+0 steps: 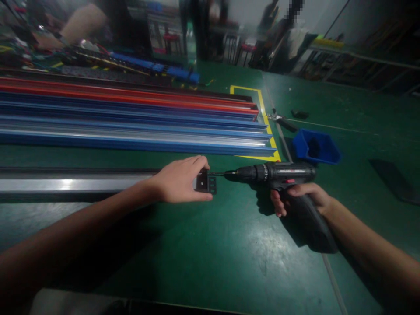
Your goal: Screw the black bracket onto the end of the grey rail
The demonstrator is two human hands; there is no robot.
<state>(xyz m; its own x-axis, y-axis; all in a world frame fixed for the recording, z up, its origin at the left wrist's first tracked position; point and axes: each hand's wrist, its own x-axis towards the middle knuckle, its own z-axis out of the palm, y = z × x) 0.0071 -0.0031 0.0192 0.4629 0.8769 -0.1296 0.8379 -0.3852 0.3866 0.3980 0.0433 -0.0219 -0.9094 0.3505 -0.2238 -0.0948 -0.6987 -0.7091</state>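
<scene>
My right hand (303,197) is wrapped round the handle of a black cordless drill (285,173), whose bit points left. The tip of the bit reaches a black end cap (202,180) with slots at its outer side. My left hand (183,179) grips this cap at the end of a long dark and silver metal profile (82,181), thumb at the near side and fingers over the far side. The profile lies flat on the green table. Whether the bit sits in a screw is too small to tell.
Beyond the profile lie several blue profiles (138,127) and red profiles (131,94), ending at yellow tape (274,142). A blue bin (316,146), a black-handled tool (284,122) and a dark flat object (395,179) are at the right. Another person's arm (83,24) is over wiring at the upper left.
</scene>
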